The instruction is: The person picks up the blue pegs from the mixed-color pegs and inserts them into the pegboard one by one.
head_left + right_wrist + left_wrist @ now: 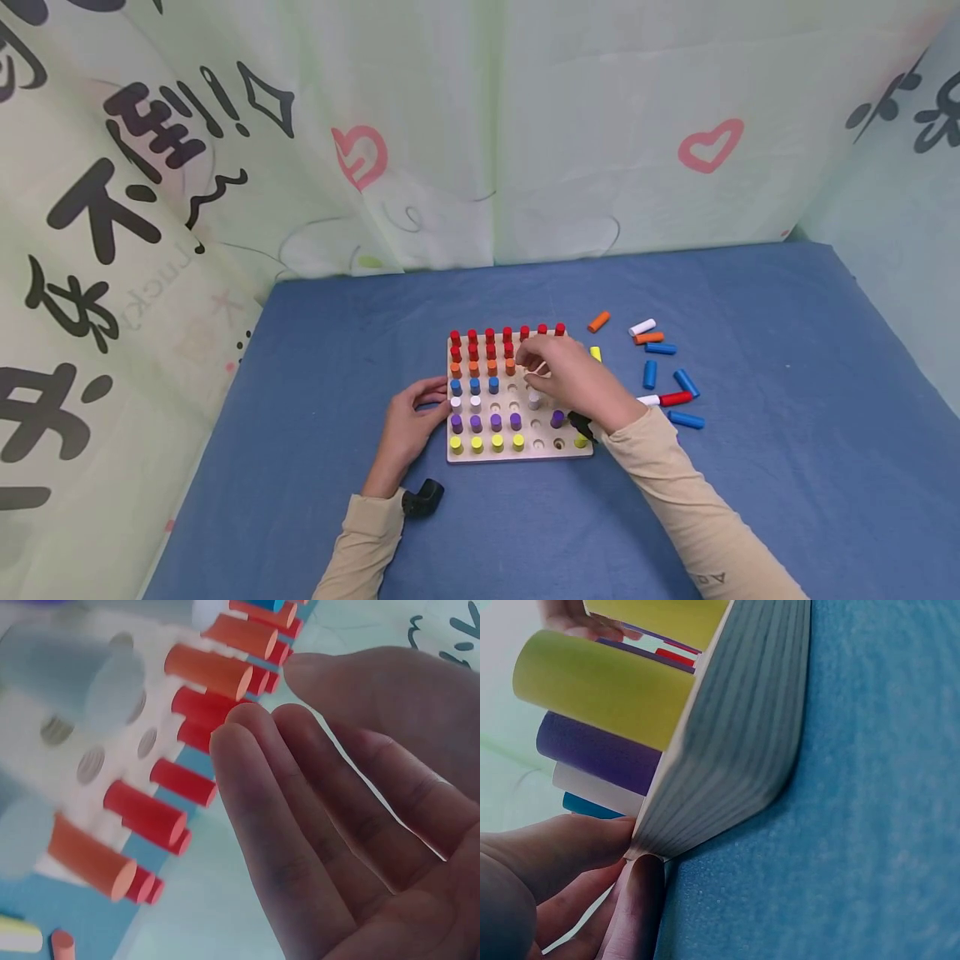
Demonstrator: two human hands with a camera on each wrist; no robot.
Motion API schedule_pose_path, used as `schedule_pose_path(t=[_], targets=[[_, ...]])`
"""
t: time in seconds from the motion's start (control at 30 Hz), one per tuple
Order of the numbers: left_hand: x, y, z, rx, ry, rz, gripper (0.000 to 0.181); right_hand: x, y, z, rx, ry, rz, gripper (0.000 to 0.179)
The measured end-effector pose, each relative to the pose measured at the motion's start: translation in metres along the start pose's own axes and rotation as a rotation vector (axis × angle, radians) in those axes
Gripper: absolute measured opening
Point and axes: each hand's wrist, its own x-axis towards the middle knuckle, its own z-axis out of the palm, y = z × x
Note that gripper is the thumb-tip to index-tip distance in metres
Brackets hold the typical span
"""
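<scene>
A wooden pegboard stands on the blue cloth with rows of coloured pegs: red at the back, then orange, blue, white, purple and yellow. Several holes show bare in the middle and right. My left hand pinches the board's left edge between thumb and fingers, beside the yellow peg and purple peg in the left wrist view. Above the board's right side is my right hand, covering part of the rows. In the right wrist view its fingers are loosely bent, with nothing between them, near an orange peg.
Loose pegs lie right of the board, among them a red peg, a blue peg, an orange peg, a white peg and a yellow peg. A printed curtain hangs behind the blue tablecloth.
</scene>
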Motion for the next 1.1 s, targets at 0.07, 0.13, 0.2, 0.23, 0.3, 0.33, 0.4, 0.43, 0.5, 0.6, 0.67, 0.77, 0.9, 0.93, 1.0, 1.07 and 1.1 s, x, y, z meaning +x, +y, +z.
schedule_pose_path(t=[0.07,0.13,0.2,0.23,0.3,0.33,0.4,0.43,0.5,0.6,0.67,0.77,0.9,0.93,1.0,1.07,1.1], targets=[[0.0,0.0,0.0,-0.001,0.0,-0.002,0.039,-0.002,0.002,-0.003,0.012,0.007,0.004,0.017],[0.0,0.0,0.0,0.001,-0.001,-0.006,0.038,-0.004,0.005,-0.005,0.013,0.016,0.0,0.016],[0.0,0.0,0.001,0.003,0.0,-0.015,0.039,-0.006,0.008,-0.007,0.012,0.026,0.002,0.017],[-0.001,0.0,0.001,0.004,0.0,-0.018,0.039,-0.006,0.009,-0.008,0.01,0.031,0.003,0.017],[-0.001,0.001,0.001,0.008,0.001,-0.019,0.039,-0.008,0.011,-0.01,-0.001,0.039,0.007,0.017],[-0.001,0.001,0.001,0.008,0.001,-0.02,0.039,-0.008,0.012,-0.011,-0.004,0.041,0.012,0.017],[-0.001,0.001,0.001,0.01,0.003,-0.02,0.039,-0.009,0.013,-0.013,-0.011,0.043,0.019,0.017],[-0.001,0.002,0.001,0.01,0.003,-0.021,0.039,-0.01,0.014,-0.014,-0.014,0.043,0.018,0.017],[-0.001,0.002,0.001,0.014,0.003,-0.024,0.039,-0.011,0.016,-0.016,-0.017,0.047,0.023,0.016],[-0.002,0.002,0.001,0.015,0.001,-0.036,0.04,-0.014,0.019,-0.02,-0.021,0.058,0.03,0.017],[-0.002,0.003,0.001,0.017,0.001,-0.036,0.04,-0.015,0.022,-0.022,-0.021,0.068,0.038,0.017],[-0.002,0.003,0.001,0.017,0.0,-0.039,0.04,-0.018,0.027,-0.025,-0.015,0.081,0.047,0.018],[-0.002,0.002,0.001,0.016,-0.001,-0.033,0.04,-0.022,0.034,-0.029,-0.026,0.096,0.052,0.019],[-0.002,0.002,0.0,0.017,-0.002,-0.027,0.04,-0.023,0.035,-0.03,-0.034,0.096,0.052,0.018],[-0.003,0.002,0.0,0.015,0.0,-0.03,0.04,-0.024,0.037,-0.032,-0.049,0.094,0.053,0.018],[-0.003,0.003,0.0,0.017,0.003,-0.036,0.04,-0.026,0.04,-0.034,-0.049,0.092,0.061,0.018],[-0.003,0.003,0.0,0.017,0.003,-0.037,0.04,-0.027,0.041,-0.035,-0.044,0.091,0.064,0.018]])
